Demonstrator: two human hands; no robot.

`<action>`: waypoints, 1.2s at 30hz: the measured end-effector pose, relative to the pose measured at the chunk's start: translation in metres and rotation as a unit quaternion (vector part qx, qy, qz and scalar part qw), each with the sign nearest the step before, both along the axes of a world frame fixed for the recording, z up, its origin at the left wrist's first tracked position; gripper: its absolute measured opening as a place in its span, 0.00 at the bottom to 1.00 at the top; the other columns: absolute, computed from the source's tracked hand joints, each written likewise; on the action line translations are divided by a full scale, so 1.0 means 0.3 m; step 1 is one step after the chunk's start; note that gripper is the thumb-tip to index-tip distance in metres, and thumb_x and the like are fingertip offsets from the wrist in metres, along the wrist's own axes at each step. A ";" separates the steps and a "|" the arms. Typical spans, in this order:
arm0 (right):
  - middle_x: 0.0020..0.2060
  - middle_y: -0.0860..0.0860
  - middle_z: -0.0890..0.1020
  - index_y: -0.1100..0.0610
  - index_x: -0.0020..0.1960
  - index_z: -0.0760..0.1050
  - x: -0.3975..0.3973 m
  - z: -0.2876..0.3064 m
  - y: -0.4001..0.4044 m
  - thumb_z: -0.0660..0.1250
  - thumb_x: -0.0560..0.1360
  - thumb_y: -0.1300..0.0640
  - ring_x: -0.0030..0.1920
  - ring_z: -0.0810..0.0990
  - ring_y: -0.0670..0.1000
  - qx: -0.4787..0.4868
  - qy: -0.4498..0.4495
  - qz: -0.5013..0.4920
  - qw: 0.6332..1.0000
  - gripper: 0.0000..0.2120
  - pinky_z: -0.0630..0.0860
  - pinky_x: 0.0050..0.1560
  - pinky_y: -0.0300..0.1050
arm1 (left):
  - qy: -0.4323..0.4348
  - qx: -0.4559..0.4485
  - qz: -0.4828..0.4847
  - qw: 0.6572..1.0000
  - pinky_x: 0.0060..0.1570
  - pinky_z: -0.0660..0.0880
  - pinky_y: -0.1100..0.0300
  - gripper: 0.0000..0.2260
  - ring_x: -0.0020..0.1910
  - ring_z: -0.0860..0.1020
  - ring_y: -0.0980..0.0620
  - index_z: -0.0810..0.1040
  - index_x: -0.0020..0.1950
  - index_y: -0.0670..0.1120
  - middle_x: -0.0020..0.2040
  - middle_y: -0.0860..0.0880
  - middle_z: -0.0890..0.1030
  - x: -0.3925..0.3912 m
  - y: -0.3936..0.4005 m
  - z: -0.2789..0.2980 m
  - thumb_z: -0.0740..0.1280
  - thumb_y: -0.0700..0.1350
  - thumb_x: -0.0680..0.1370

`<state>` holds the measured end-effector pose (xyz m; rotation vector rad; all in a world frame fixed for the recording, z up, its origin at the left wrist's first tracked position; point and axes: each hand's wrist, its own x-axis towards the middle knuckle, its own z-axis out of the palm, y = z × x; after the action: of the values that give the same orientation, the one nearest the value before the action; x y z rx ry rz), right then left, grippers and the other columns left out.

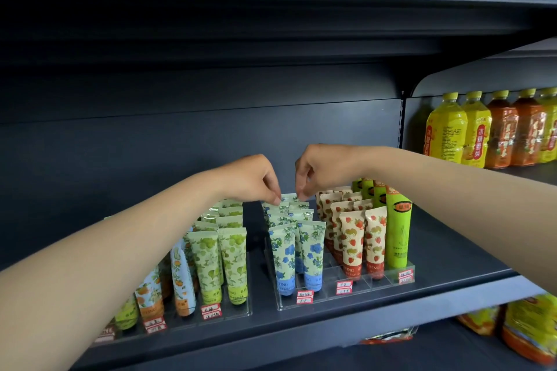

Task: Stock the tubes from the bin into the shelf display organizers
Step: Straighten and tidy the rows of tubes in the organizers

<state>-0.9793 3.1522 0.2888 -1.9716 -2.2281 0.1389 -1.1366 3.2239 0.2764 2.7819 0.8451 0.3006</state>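
Note:
Two clear acrylic organizers stand on the dark shelf. The right organizer (328, 298) holds rows of blue-flower tubes (312, 250), strawberry tubes (351, 241) and tall green tubes (398, 229). The left organizer (238, 312) holds green-fruit tubes (206, 262) and orange-print tubes (180, 283). Both hands reach over the back of the blue-flower rows. My left hand (256, 179) pinches the top edge of a rear blue-flower tube (281, 203). My right hand (324, 170) pinches the crimped top of the rearmost blue-flower tube (291, 197). The bin is out of view.
Yellow and orange drink bottles (482, 132) line the shelf section to the right. Snack bags (527, 328) lie on the shelf below. The dark back panel (211, 135) rises behind the organizers. Red-bordered price tags (305, 296) hang on the organizer fronts.

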 end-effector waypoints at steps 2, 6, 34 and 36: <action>0.41 0.42 0.82 0.46 0.38 0.79 -0.004 0.002 -0.009 0.73 0.71 0.51 0.43 0.77 0.41 -0.012 -0.002 0.004 1.000 0.04 0.67 0.42 0.34 | 0.004 -0.004 -0.012 1.000 0.28 0.63 0.75 0.04 0.28 0.73 0.68 0.85 0.45 0.47 0.31 0.62 0.77 -0.008 -0.013 0.004 0.73 0.44 0.72; 0.42 0.42 0.83 0.46 0.38 0.81 -0.006 -0.007 -0.017 0.73 0.70 0.50 0.45 0.79 0.43 -0.025 -0.011 0.010 1.000 0.02 0.70 0.46 0.37 | 0.024 -0.005 -0.021 0.999 0.26 0.63 0.77 0.04 0.26 0.72 0.70 0.85 0.45 0.46 0.31 0.62 0.77 -0.017 -0.029 0.000 0.73 0.43 0.71; 0.37 0.39 0.80 0.47 0.37 0.78 -0.015 -0.046 -0.023 0.73 0.71 0.52 0.44 0.79 0.44 -0.022 -0.030 0.007 0.999 0.05 0.71 0.43 0.35 | 0.036 -0.009 0.014 0.999 0.21 0.61 0.75 0.04 0.22 0.70 0.67 0.85 0.41 0.44 0.33 0.57 0.80 -0.007 -0.055 -0.025 0.73 0.44 0.72; 0.37 0.41 0.80 0.48 0.37 0.78 -0.018 -0.050 -0.021 0.73 0.71 0.52 0.43 0.79 0.44 -0.011 -0.029 0.008 0.999 0.06 0.70 0.41 0.34 | 0.027 -0.008 0.015 0.999 0.19 0.60 0.75 0.05 0.20 0.69 0.67 0.85 0.43 0.43 0.29 0.58 0.76 -0.006 -0.056 -0.027 0.72 0.44 0.73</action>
<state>-0.9847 3.1458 0.2737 -1.9955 -2.2875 0.1086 -1.1385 3.2069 0.2683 2.7767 0.8985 0.2223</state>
